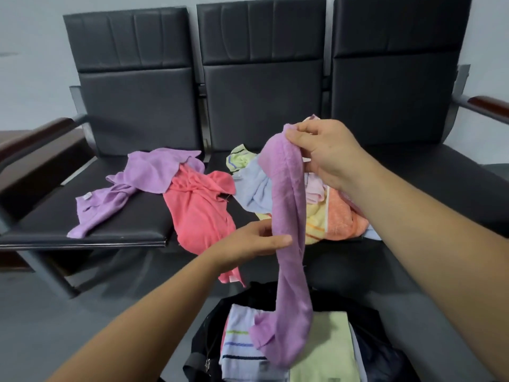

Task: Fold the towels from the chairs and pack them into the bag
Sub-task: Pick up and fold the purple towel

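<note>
A long purple towel [289,232] hangs in front of me. My right hand [327,153] pinches its top corner. My left hand [256,241] holds it about halfway down, thumb in front and fingers behind. Its lower end dangles over the open black bag [382,351] on the floor, where folded striped [239,346] and pale green [327,351] towels lie. On the chairs lie another purple towel [137,186], a coral towel [201,208], a light blue towel [256,191] and an orange and yellow heap [338,216].
Three joined black chairs [399,166] stand against a pale wall, with wooden armrests [33,139] at both ends. A grey floor [68,326] lies in front. The bag's strap and buckle [203,362] stick out at its left side.
</note>
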Demonstrator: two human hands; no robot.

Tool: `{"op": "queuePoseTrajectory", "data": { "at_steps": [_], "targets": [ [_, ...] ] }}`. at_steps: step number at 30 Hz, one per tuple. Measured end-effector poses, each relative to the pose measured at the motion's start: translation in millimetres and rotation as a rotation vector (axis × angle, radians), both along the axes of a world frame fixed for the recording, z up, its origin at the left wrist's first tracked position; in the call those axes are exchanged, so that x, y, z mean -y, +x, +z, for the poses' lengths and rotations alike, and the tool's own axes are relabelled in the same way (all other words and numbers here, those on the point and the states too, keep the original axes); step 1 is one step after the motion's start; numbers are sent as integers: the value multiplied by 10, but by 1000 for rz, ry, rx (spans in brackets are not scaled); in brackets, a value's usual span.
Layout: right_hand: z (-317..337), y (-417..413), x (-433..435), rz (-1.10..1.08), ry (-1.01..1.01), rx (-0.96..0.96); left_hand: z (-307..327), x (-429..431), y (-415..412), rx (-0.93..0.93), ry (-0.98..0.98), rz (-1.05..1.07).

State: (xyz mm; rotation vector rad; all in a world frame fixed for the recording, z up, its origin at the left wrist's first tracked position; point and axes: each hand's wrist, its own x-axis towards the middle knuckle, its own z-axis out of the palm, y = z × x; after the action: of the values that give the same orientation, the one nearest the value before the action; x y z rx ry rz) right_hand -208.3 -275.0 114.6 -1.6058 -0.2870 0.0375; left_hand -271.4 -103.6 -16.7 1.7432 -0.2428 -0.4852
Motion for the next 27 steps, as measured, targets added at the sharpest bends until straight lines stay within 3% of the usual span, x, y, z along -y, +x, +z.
{"op": "queuePoseTrajectory", "data": {
  "at_steps": [6, 11, 14, 19, 21, 27],
  "targets": [
    [-130, 227, 36, -125, -83, 68, -194, -23, 149, -16, 34, 208],
    [-510, 484, 261, -244, -109, -84, 68, 4, 165, -192, -570, 234],
    [-748, 386, 316, -58, 51, -453, 214, 59, 127, -230, -812, 263],
    [-1093, 220, 384, 225, 266, -725, 255, 69, 165, -152, -1002, 370],
    [-1189, 182, 416, 317, 279, -752, 285, 96, 166, -137, -1020, 378],
    [-1144, 48, 567, 498, 132, -599, 341, -40, 225, -129, -1081, 405]
  ]
}}
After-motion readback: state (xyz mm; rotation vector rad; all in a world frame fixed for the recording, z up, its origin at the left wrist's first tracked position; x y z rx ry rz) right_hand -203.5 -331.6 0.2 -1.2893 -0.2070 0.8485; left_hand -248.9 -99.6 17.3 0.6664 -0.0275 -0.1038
